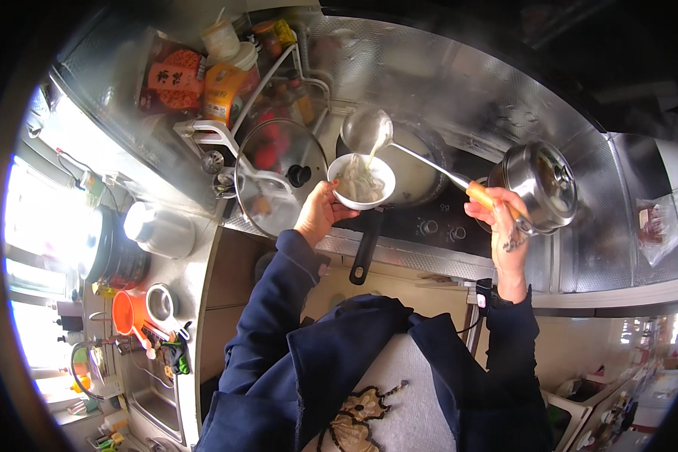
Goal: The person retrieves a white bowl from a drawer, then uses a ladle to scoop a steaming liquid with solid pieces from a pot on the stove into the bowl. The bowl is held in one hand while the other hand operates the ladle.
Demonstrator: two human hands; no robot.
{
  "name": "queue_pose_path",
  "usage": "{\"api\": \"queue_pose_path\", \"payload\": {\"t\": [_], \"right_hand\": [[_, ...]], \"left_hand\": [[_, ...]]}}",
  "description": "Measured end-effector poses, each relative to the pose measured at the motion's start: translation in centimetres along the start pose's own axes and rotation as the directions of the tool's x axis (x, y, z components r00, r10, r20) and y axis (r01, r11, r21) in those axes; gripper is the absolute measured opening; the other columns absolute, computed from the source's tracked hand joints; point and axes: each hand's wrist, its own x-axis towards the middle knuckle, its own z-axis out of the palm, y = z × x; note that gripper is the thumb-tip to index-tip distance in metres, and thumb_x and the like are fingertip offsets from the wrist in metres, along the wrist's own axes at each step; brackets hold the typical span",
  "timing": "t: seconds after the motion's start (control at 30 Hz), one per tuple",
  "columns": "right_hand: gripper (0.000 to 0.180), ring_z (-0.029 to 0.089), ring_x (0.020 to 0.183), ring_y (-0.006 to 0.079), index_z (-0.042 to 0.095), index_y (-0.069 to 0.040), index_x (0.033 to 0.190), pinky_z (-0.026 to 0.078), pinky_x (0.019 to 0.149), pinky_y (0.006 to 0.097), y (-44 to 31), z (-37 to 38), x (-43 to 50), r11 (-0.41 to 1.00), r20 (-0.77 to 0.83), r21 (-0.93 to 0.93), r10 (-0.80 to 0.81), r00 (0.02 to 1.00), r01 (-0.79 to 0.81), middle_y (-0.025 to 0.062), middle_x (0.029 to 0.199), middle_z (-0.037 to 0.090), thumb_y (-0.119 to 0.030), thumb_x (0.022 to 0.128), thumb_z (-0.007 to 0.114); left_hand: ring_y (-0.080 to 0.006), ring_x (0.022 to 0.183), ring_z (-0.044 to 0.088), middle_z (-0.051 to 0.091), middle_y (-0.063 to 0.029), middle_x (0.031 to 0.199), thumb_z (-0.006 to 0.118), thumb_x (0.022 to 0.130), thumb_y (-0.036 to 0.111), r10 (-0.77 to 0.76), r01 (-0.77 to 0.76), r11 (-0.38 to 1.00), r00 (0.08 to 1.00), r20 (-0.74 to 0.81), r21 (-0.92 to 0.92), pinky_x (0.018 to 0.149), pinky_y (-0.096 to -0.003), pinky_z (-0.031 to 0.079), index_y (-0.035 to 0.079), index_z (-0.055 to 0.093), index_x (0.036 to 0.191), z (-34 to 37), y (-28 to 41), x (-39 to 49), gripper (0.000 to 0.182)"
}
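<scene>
My left hand (pixel 322 213) holds a white bowl (pixel 363 182) by its rim and side, over the near left edge of a pan of pale broth (pixel 415 169) on the cooktop. Pieces of food lie in the bowl. My right hand (pixel 503 217) grips the orange handle of a metal ladle (pixel 367 129). The ladle's head is tilted above the bowl, and whitish liquid runs from it into the bowl. The pan's black handle (pixel 366 248) points towards me, below the bowl.
A glass lid (pixel 260 206) leans at the left beside a white rack (pixel 217 133) with bottles and packets. A lidded steel pot (pixel 534 183) stands on the right. Farther left are a counter with a white container (pixel 161 229), an orange dipper (pixel 125 313) and a sink (pixel 155 395).
</scene>
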Motion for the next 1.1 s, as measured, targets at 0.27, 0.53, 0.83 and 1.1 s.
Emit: {"api": "queue_pose_path", "payload": {"t": [0.27,0.53,0.83,1.1], "right_hand": [[0.023,0.078,0.104,0.0307,0.066,0.006,0.126,0.062,0.097,0.0400,-0.7,0.2,0.1,0.972,0.057,-0.122,-0.194,0.979,0.200,0.0234,0.122,0.073,-0.009,0.109,0.063],[0.024,0.076,0.090,0.0309,0.072,-0.006,0.115,0.058,0.078,0.0375,5.9,-1.4,3.6,0.555,0.226,-0.750,-0.297,0.928,0.360,0.0139,0.105,0.073,-0.005,0.093,0.079],[0.025,0.073,0.092,0.0415,0.069,-0.012,0.118,0.060,0.076,0.0471,12.2,-1.4,5.0,0.408,0.359,-0.821,-0.175,0.917,0.399,0.0160,0.110,0.069,-0.013,0.095,0.077],[0.024,0.076,0.094,0.0310,0.073,-0.009,0.117,0.059,0.083,0.0355,15.9,0.0,6.2,0.702,0.180,-0.672,-0.156,0.971,0.237,0.0138,0.110,0.074,-0.007,0.093,0.080]], "left_hand": [[-0.0318,0.111,0.073,0.070,-0.0219,0.129,0.062,0.099,0.041,0.106,-0.103,0.992,0.993,0.045,-0.076,0.097,-0.0427,0.061,-0.006,0.050,0.145,-0.1,-0.1,0.2,0.066],[-0.0335,0.115,0.072,0.067,-0.0219,0.138,0.061,0.098,0.037,0.147,-0.146,0.979,0.989,-0.003,-0.144,0.101,-0.0454,0.059,-0.005,0.047,0.149,-1.5,-1.0,-3.3,0.068],[-0.0399,0.131,0.063,0.056,-0.0234,0.153,0.056,0.099,0.036,0.145,-0.171,0.960,0.981,-0.126,-0.224,0.103,-0.0506,0.056,-0.003,0.040,0.157,-4.3,-2.1,-9.5,0.072],[-0.0403,0.132,0.062,0.055,-0.0229,0.154,0.055,0.100,0.038,0.142,-0.182,0.947,0.977,-0.161,-0.265,0.102,-0.0522,0.056,-0.003,0.040,0.158,-5.1,-3.2,-12.8,0.073]]}}
